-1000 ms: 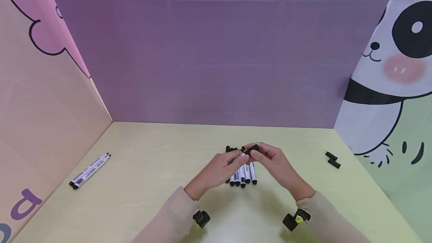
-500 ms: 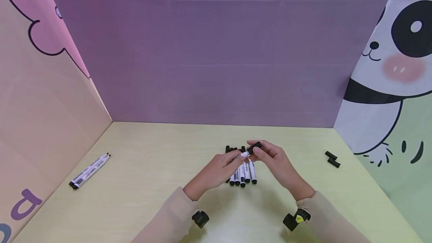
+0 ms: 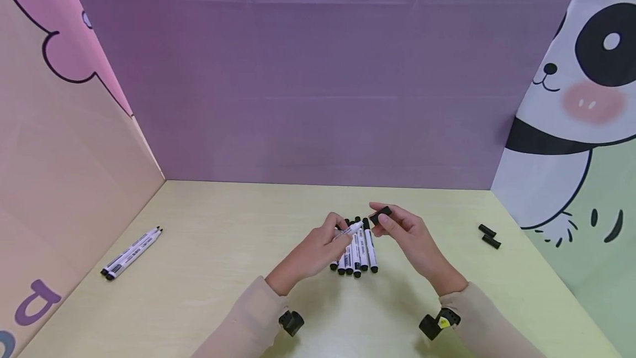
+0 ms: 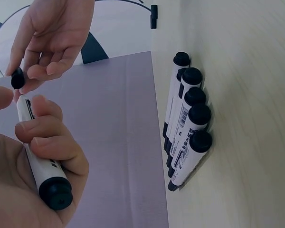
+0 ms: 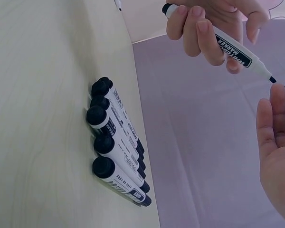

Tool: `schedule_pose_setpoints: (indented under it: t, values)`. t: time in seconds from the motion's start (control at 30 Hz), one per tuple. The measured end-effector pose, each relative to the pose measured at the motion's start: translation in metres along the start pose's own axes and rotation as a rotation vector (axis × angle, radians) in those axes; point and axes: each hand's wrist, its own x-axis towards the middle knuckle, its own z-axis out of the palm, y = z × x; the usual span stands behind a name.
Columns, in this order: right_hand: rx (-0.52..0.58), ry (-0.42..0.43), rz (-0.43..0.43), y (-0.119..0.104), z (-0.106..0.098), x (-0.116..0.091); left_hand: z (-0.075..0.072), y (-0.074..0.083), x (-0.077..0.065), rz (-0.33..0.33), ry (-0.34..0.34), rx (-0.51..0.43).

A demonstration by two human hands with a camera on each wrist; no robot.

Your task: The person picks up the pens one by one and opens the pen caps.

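My left hand [image 3: 323,247] grips a white whiteboard marker [image 5: 235,50], its dark tip bare and pointing toward my right hand. Between thumb and fingers my right hand [image 3: 407,233] pinches a black marker cap [image 3: 380,215], held a short way off the tip. Below both hands, several capped whiteboard markers [image 3: 364,256] lie side by side on the table, partly covered by the left hand in the head view. The left wrist view shows the held marker's black end plug [image 4: 55,193] near the palm.
Two uncapped markers [image 3: 131,253] lie together at the left of the table [image 3: 223,225]. Two loose black caps [image 3: 489,236] lie at the right. A purple wall [image 3: 318,98] rises behind, with printed panels on both sides.
The cap has come off the marker. My right hand has moved slightly right and up with it, while my left hand has drawn the marker back to the left.
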Motion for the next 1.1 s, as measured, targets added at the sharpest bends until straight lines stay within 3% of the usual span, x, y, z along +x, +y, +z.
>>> schedule_pose_setpoints:
  t: [0.5, 1.1]
  values:
    - [0.04, -0.03, 0.038, 0.003, -0.004, 0.0, -0.011, -0.007, -0.001, 0.02, 0.066, -0.046]
    - [0.035, 0.006, 0.031, 0.002, -0.003, -0.001, -0.034, -0.02, -0.007, 0.013, 0.144, -0.08]
